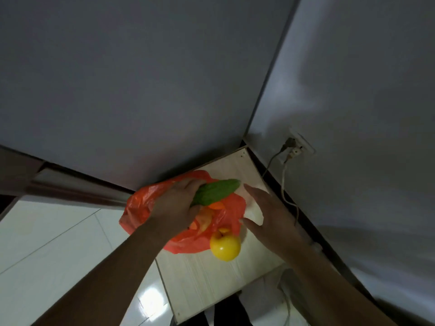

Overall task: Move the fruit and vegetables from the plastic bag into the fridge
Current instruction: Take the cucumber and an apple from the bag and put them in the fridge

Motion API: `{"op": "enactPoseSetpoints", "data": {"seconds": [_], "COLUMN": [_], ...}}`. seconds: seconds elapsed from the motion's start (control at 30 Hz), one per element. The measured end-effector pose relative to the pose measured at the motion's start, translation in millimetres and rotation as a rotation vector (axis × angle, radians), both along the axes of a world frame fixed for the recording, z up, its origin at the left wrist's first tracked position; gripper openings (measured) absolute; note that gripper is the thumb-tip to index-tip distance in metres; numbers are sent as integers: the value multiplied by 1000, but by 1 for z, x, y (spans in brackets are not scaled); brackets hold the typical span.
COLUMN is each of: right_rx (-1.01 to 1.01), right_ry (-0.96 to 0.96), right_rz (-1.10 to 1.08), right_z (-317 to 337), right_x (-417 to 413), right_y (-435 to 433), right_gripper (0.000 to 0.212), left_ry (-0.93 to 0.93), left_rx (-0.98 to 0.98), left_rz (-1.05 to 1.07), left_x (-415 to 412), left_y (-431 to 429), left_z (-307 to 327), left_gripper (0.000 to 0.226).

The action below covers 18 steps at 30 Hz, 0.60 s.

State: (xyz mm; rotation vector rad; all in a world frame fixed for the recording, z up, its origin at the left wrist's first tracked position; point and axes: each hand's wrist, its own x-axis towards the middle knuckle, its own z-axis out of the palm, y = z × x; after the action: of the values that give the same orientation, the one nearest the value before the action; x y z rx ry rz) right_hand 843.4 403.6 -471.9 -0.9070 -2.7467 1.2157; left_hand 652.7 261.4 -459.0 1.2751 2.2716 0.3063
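Note:
An orange-red plastic bag [138, 208] lies open on a small pale wooden table [211, 278]. My left hand [175, 208] is closed around a green cucumber [216, 191] that sticks out of the bag toward the far right. Orange and yellow produce [207, 220] shows inside the bag's mouth. A yellow apple [225, 247] rests on the table at the bag's near edge. My right hand [270, 215] hovers flat with fingers spread, to the right of the bag, holding nothing.
A grey wall [141, 78] rises behind the table and another stands on the right, with a socket and plugged cable [293, 149]. White glossy floor tiles [47, 255] lie to the left. A dark door frame [70, 184] runs at the left.

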Motion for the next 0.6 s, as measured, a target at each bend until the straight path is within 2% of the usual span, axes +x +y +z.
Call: {"op": "enactPoseSetpoints", "data": {"seconds": [0.1, 0.17, 0.3, 0.37, 0.6], "right_rx": [40, 18, -54, -51, -1], "right_ry": [87, 62, -209, -284, -144], "right_rz": [-80, -80, -68, -111, -251], "right_z": [-10, -25, -65, -79, -83], "right_x": [3, 10, 34, 40, 33], "right_y": [-9, -23, -53, -60, -50], "right_gripper": [53, 44, 69, 77, 76], "left_ry": [8, 8, 16, 18, 13], "left_rx": [86, 110, 93, 107, 172], "left_rz": [87, 119, 99, 89, 106], "left_x": [-9, -11, -4, 0, -1], "left_y": [-5, -6, -10, -11, -13], "left_z": [4, 5, -3, -8, 3], "left_gripper": [63, 63, 62, 58, 56]}}
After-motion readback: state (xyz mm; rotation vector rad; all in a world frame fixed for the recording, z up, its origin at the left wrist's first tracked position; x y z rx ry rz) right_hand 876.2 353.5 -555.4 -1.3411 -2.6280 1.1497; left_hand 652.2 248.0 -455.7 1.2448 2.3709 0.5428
